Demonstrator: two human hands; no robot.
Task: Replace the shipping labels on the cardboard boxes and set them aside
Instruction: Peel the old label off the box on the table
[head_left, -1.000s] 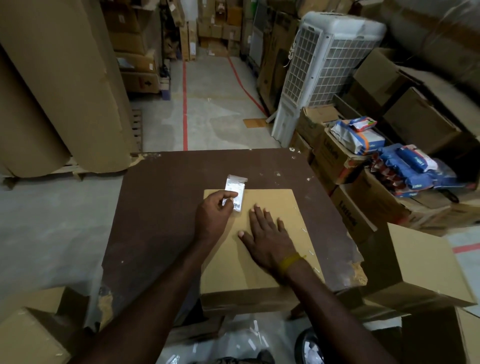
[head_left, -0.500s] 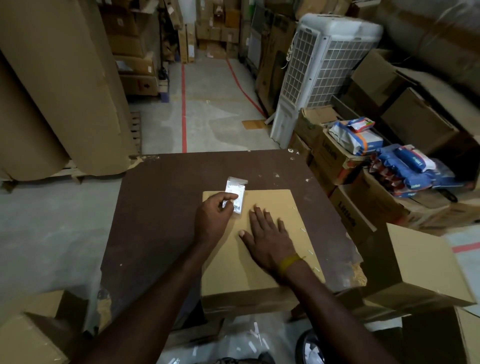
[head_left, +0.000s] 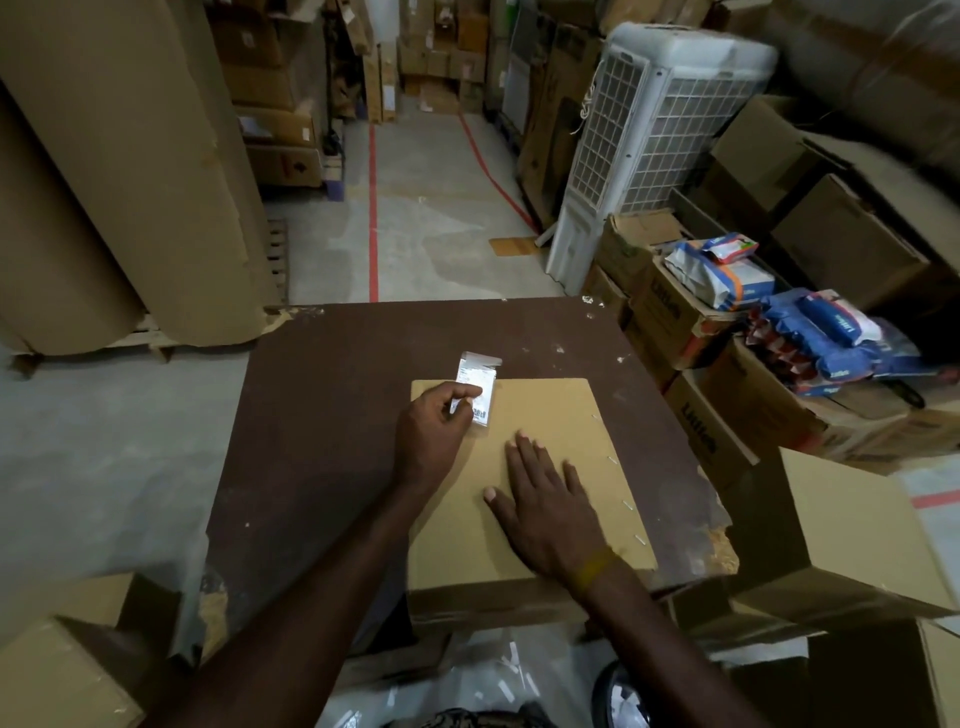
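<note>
Left hand (head_left: 434, 434) still pinches the label (head_left: 476, 387) at box (head_left: 545, 415) 11 o'clock, seemingly lower now; right hand (head_left: 545, 506) stays flat.

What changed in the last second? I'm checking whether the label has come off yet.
Little changed. The left hand still pinches the label at the box's far left corner, barely shifted. The right hand stays flat on the box, which has not moved.

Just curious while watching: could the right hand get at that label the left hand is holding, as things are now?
Probably yes. The right hand lies flat on the box, and only bare cardboard lies between it and the label. The left hand pinches the label's near edge, leaving the rest uncovered.
</note>
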